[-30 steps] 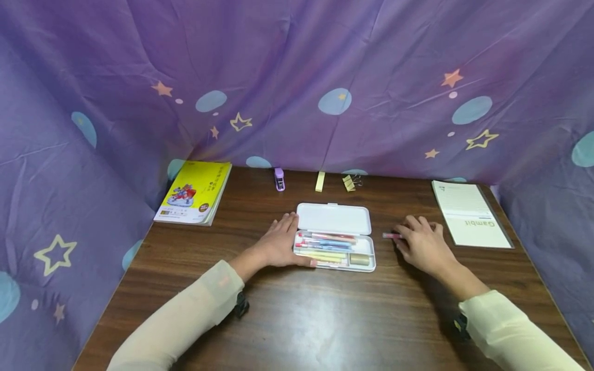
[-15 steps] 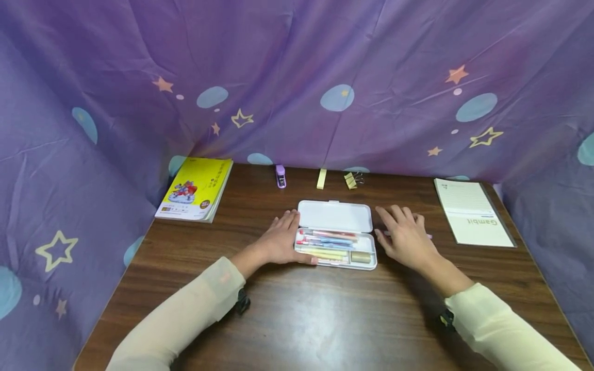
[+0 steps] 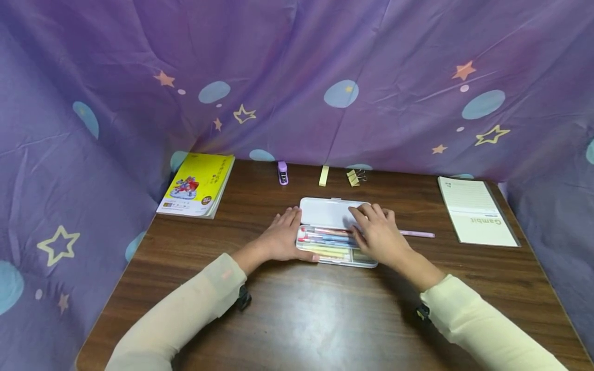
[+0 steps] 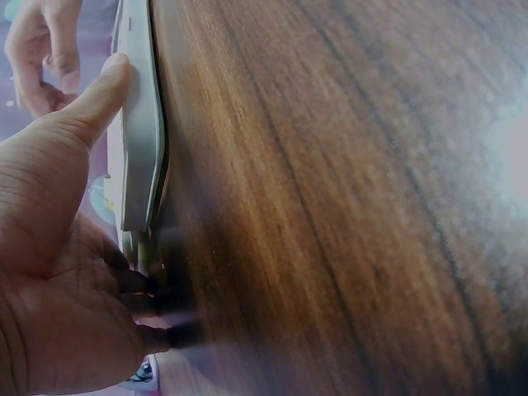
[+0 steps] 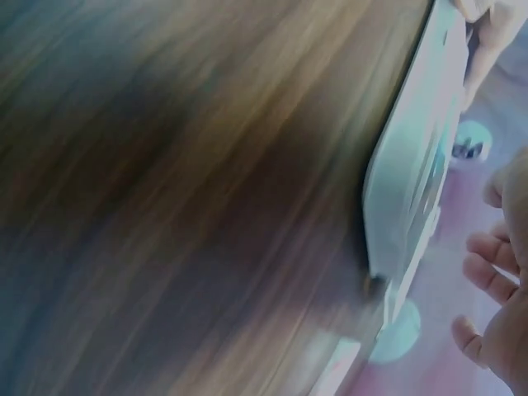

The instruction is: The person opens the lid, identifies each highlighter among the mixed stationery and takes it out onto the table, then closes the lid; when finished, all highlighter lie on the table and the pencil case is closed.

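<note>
I had the wooden table (image 3: 320,324) across the lower part of my head view, with a yellow book (image 3: 197,184) at its far left corner and a pale notepad (image 3: 478,211) near its far right corner. Between them lay the white pencil case (image 3: 323,212), its lid folded back toward the far edge. I saw the left hand (image 3: 280,238) against the case's left end, grip wide: fingers extended, thumb along the side facing the near edge. The right hand (image 3: 381,236) was over the case's right half, fingers loosely bent and apart, and I could see nothing between them. To the left of its fingertips, pens (image 3: 325,239) lay in the tray. A pink pen (image 3: 419,234) lay on the surface beyond the case's right end, beside the right hand; I couldn't tell whether they touched. Along the far edge were a purple stapler (image 3: 282,173), a yellow block (image 3: 324,175) and a binder clip (image 3: 353,178).
</note>
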The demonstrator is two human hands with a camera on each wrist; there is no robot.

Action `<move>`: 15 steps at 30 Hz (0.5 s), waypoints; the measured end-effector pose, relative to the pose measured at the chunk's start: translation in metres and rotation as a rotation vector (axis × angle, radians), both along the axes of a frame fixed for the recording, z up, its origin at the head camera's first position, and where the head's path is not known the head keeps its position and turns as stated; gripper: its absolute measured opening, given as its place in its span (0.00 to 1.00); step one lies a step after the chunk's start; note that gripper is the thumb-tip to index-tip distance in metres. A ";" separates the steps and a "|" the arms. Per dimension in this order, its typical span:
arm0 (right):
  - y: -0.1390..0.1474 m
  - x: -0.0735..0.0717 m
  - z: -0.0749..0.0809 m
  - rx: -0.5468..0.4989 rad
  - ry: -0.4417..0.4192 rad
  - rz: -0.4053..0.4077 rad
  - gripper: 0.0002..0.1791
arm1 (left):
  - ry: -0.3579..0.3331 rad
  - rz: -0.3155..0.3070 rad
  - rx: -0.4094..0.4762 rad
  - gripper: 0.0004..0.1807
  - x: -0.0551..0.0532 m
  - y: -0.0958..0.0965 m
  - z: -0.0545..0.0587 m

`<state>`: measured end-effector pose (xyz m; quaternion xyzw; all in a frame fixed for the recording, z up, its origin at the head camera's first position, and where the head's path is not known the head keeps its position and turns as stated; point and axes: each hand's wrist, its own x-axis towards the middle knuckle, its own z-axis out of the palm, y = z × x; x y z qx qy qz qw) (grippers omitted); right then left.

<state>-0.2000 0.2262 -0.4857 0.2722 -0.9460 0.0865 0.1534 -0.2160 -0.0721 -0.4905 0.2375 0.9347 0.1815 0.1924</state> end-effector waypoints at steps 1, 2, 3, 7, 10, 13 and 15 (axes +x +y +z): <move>-0.004 0.000 0.000 0.002 0.001 0.009 0.28 | 0.001 0.001 -0.001 0.79 0.000 0.000 0.000; -0.008 0.000 0.000 0.006 0.004 0.018 0.28 | 0.003 0.002 -0.003 0.79 0.000 0.000 0.000; -0.011 0.000 0.000 0.011 0.006 0.026 0.27 | 0.005 0.002 -0.005 0.79 -0.001 0.000 0.000; -0.024 0.002 -0.002 0.029 0.004 0.057 0.26 | 0.008 0.003 -0.012 0.79 -0.002 0.001 0.000; -0.032 0.004 -0.003 0.029 -0.008 0.087 0.24 | 0.000 0.006 -0.011 0.80 -0.002 0.001 0.000; -0.038 0.006 -0.004 0.021 -0.017 0.119 0.22 | -0.007 0.008 -0.009 0.80 -0.002 0.000 0.000; -0.040 0.007 -0.005 0.019 -0.016 0.137 0.20 | -0.008 0.008 -0.008 0.79 -0.002 0.000 0.000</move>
